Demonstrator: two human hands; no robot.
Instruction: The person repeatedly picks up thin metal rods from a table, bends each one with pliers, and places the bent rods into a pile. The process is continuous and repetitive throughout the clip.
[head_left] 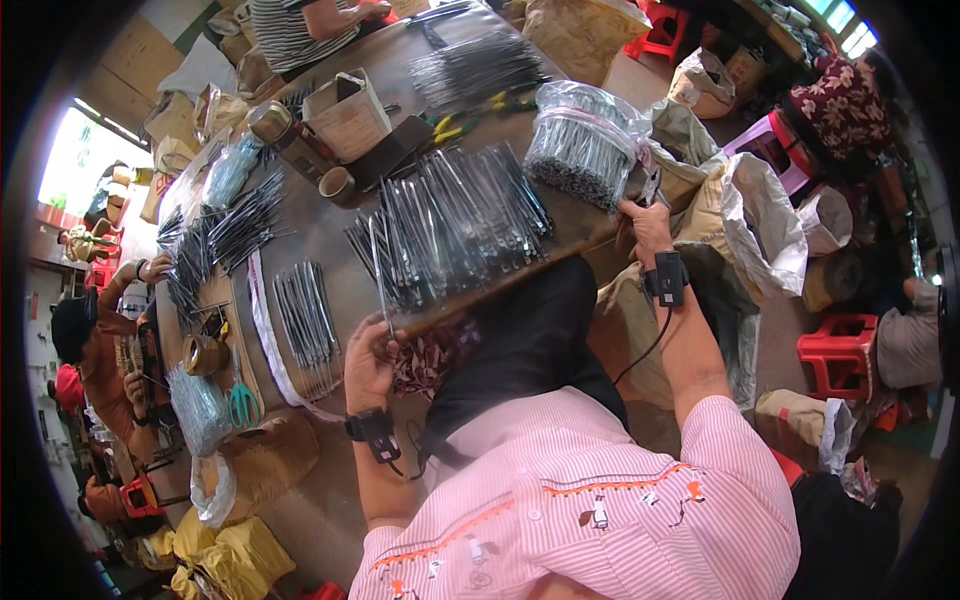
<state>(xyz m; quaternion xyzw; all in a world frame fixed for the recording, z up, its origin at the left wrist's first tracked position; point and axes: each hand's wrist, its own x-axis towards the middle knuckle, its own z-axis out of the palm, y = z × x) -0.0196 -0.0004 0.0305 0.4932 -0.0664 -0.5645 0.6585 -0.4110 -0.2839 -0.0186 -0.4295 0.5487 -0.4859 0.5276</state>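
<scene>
My left hand (370,362), at the table's near edge, is closed on the lower end of a thin metal rod (380,275) that stands out over the tabletop. Just beyond it lies a wide row of similar shiny metal rods (460,220), side by side. A smaller row of rods (305,312) lies to its left. Off to the right, my right hand (648,228) is wrapped round a small metal tool (651,187) that looks like pliers; its handles are mostly hidden. Next to this hand sits a big plastic-wrapped bundle of rods (582,145).
Beyond the rows are a box (348,118), a cup (337,185), a thermos (275,128) and yellow-handled pliers (452,130). Teal scissors (242,402) lie at left. Open sacks (755,220) crowd the right side. Co-workers sit at the left and far edges.
</scene>
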